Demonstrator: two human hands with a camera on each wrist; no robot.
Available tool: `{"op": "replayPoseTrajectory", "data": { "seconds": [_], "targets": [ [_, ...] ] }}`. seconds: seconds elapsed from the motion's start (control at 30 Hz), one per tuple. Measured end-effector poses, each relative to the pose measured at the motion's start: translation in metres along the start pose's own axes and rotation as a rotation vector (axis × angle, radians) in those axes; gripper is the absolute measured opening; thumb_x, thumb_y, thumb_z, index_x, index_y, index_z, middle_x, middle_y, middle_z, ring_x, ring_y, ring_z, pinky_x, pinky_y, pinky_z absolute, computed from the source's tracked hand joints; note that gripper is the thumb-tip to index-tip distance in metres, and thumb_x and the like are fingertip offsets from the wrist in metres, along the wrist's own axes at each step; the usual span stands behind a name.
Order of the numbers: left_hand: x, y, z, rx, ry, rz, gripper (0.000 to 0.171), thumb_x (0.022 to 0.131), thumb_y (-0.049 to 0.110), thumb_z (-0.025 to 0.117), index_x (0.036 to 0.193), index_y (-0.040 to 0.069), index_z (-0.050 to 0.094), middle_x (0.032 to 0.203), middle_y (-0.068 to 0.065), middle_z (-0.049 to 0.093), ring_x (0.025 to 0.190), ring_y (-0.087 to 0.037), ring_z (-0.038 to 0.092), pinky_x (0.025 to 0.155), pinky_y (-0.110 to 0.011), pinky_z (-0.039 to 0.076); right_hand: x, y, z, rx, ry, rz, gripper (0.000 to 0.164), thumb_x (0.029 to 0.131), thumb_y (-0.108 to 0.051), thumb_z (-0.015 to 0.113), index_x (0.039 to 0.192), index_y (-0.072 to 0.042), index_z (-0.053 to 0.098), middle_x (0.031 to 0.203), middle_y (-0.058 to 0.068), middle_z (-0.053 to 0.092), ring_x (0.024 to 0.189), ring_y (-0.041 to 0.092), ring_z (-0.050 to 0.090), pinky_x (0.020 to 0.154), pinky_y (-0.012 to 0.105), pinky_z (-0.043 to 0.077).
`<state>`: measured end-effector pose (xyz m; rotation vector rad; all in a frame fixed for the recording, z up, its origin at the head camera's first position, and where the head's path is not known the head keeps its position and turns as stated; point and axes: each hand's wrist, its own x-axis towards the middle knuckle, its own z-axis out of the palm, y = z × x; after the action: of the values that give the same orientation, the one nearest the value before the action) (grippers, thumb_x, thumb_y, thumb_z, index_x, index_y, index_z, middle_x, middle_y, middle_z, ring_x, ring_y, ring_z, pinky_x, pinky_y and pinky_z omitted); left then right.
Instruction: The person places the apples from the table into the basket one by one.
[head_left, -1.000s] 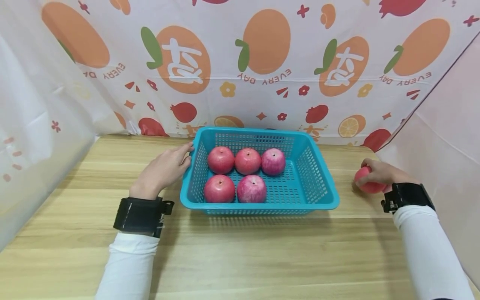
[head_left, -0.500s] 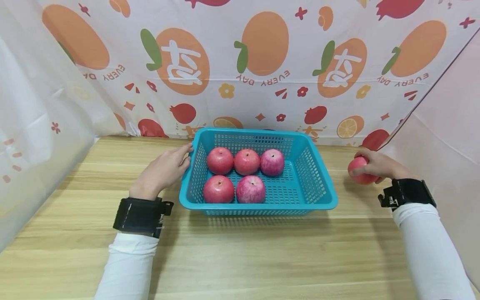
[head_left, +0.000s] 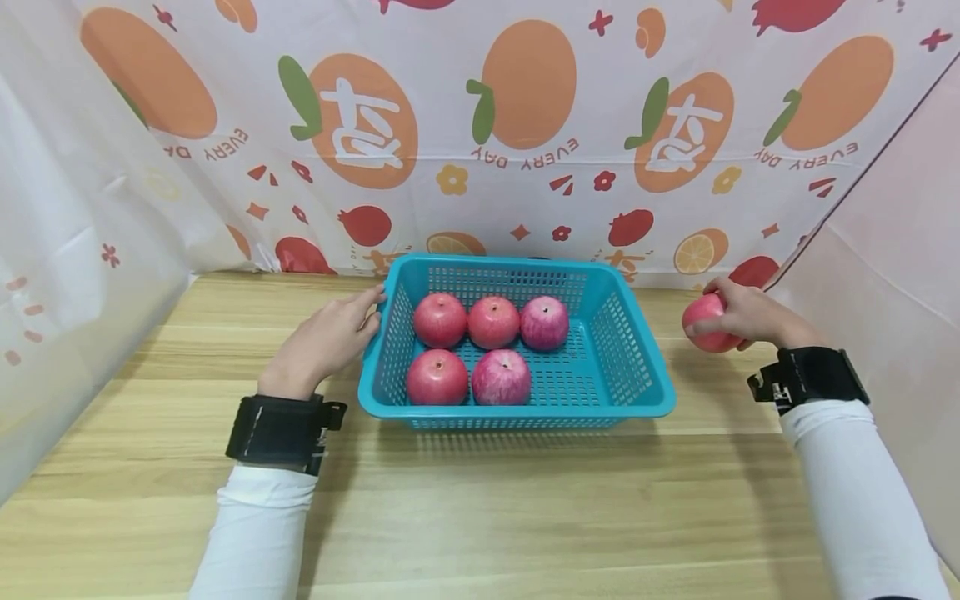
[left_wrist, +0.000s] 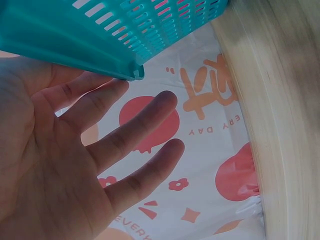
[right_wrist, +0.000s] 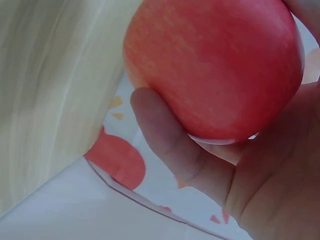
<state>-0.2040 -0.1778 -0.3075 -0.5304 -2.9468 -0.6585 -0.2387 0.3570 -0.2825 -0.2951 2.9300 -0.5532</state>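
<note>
My right hand (head_left: 757,315) grips a red apple (head_left: 705,322) to the right of the basket, above the wooden table. In the right wrist view the thumb presses along the side of this apple (right_wrist: 215,65), and the other fingers are mostly hidden behind it. A blue plastic basket (head_left: 517,412) with slotted walls stands on the table. Inside it, at the left and middle, are three apples (head_left: 441,321) in a back row and two apples (head_left: 437,377) in front. My left hand (head_left: 322,342) touches the basket's left rim with extended fingers (left_wrist: 137,127), spread apart.
The wooden table (head_left: 510,517) carries the basket near its back edge. Behind rises a white fruit-print curtain (head_left: 600,100). A pale side panel (head_left: 892,233) stands close to the right arm, and white sheeting (head_left: 82,250) borders the left.
My right hand has lifted the apple and carried it a little left and toward the back. The left hand and the basket have stayed in place.
</note>
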Motion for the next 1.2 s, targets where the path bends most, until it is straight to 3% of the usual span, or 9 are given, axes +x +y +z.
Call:
{"op": "replayPoseTrajectory", "data": {
  "seconds": [0.3,0.97,1.2],
  "targets": [
    [-0.001,0.000,0.000,0.002,0.006,0.003,0.051,0.093,0.021,0.047,0.138,0.003,0.030,0.130,-0.018,0.046,0.108,-0.033,0.046,0.087,-0.056,0.043,0.001,-0.019,-0.003,0.001,0.027,-0.029,0.064,0.073,-0.043,0.070,0.114,-0.003,0.041,0.100,0.018,0.052,0.082,0.031,0.050,0.051,0.034,0.052],
    [0.000,-0.002,0.000,-0.001,0.013,0.002,0.051,0.093,0.022,0.046,0.138,0.004,0.031,0.130,-0.017,0.046,0.099,-0.030,0.049,0.080,-0.051,0.050,0.003,-0.044,-0.007,-0.031,0.082,-0.131,0.062,0.074,-0.041,0.070,0.117,-0.005,0.044,0.099,0.016,0.054,0.083,0.030,0.050,0.051,0.034,0.052],
    [-0.001,-0.002,0.000,0.002,0.012,0.003,0.052,0.093,0.022,0.047,0.138,0.004,0.030,0.130,-0.017,0.046,0.105,-0.031,0.048,0.084,-0.055,0.046,0.003,-0.052,-0.011,-0.029,0.096,-0.131,0.064,0.073,-0.041,0.070,0.119,-0.005,0.044,0.101,0.016,0.053,0.085,0.030,0.050,0.055,0.036,0.053]
  ]
}}
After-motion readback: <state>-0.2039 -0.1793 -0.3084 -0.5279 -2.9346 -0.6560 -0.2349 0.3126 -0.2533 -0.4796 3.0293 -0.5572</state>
